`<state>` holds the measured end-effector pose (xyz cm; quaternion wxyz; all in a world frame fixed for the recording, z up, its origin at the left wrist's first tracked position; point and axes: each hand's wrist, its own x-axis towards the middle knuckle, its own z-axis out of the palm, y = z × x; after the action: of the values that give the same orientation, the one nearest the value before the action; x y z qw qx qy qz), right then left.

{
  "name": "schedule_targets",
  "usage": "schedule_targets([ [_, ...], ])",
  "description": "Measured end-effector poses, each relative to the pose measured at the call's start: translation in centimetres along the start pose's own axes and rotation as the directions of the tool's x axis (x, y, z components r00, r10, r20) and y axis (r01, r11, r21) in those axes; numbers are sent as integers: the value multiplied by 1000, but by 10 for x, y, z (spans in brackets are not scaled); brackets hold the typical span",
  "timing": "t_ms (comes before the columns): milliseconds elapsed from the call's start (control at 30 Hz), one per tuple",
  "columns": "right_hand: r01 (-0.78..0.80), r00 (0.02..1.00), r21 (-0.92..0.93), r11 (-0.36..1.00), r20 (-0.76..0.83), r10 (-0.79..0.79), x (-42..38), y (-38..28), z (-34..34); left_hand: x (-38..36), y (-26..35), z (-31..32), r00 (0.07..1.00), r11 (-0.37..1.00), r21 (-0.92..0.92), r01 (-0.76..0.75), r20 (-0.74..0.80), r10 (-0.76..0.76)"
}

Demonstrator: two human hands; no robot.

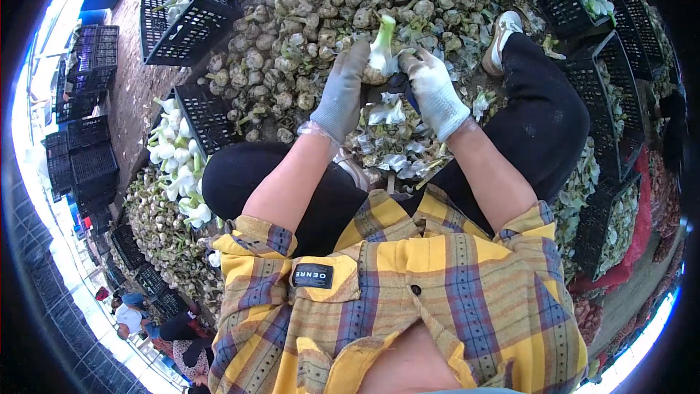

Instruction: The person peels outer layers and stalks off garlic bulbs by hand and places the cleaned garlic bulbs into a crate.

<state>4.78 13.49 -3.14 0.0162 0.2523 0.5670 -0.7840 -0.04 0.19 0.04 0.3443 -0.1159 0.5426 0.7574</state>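
Gloved left hand (343, 91) and right hand (435, 91) clasp a knobbly, pale-stalked bulb (380, 51).

My shirt (408, 299) is a yellow plaid crossed with blue-grey and brown stripes, with a small black label on the pocket. My trousers (543, 120) are black. The glove on my left hand (341, 91) is grey, the one on my right hand (436, 91) white. The bulb (380, 51) is white with a pale green stalk. The crates (189, 7) are black.
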Motion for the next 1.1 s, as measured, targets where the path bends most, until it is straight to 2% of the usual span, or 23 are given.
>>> schedule_targets([
  [33,-83,996,88,993,37,80,-10,-15,3,-8,12,6,995,995,-62,75,72,-70],
  [133,-105,987,136,985,132,87,-9,-21,-1,-2,7,1,999,994,-105,34,31,-31],
  [167,-308,947,256,916,173,270,-9,-29,-3,0,3,-2,999,1000,-13,-28,-21,28],
  [233,57,982,37,998,176,-63,0,-14,-4,3,-2,-7,982,974,178,-137,-105,157],
  [300,223,966,-68,972,150,-211,3,-3,-5,1,-2,-8,969,927,309,-213,-56,242],
  [333,166,978,-112,980,150,-148,-1,-9,-3,0,-1,-9,959,894,371,-252,-28,282],
  [400,50,989,-198,979,145,-22,-7,-20,0,6,-9,-12,937,879,354,-320,-17,348],
  [467,52,988,-167,985,150,-27,-11,-26,2,7,-12,-12,900,845,352,-403,-16,436],
  [500,52,988,-152,987,150,-29,-13,-28,3,7,-11,-13,923,860,363,-359,0,385],
  [600,334,943,-469,818,162,-292,-19,-29,4,6,-5,-19,970,895,375,-239,44,241],
  [667,302,951,-511,805,101,-292,-21,-26,7,11,-5,-21,984,920,350,-176,76,160],
  [733,235,962,-592,771,30,-271,-23,-28,9,9,-2,-19,998,956,291,-31,59,14],
  [767,191,976,-493,849,6,-217,-21,-24,8,5,3,-15,997,964,261,44,54,-60],
  [833,90,995,-276,957,-22,-100,-12,-10,3,-6,10,-2,995,927,360,-102,35,96],
  [867,93,995,-238,967,-16,-99,-9,-6,1,-8,11,4,984,897,407,-173,33,175],
  [900,95,995,-199,975,-9,-98,-6,-1,-2,8,-16,-11,870,773,403,-490,160,467],
  [1000,49,997,-109,993,-62,-56,-1,7,-2,-7,-6,3,958,927,257,-273,-17,287],
  [1033,27,995,-85,996,-92,-34,-2,6,-2,-5,1,-3,995,990,96,-101,13,100],
  [1100,42,998,-4,999,-39,-42,-3,3,-3,1,7,-14,983,990,-107,89,169,-70],
])
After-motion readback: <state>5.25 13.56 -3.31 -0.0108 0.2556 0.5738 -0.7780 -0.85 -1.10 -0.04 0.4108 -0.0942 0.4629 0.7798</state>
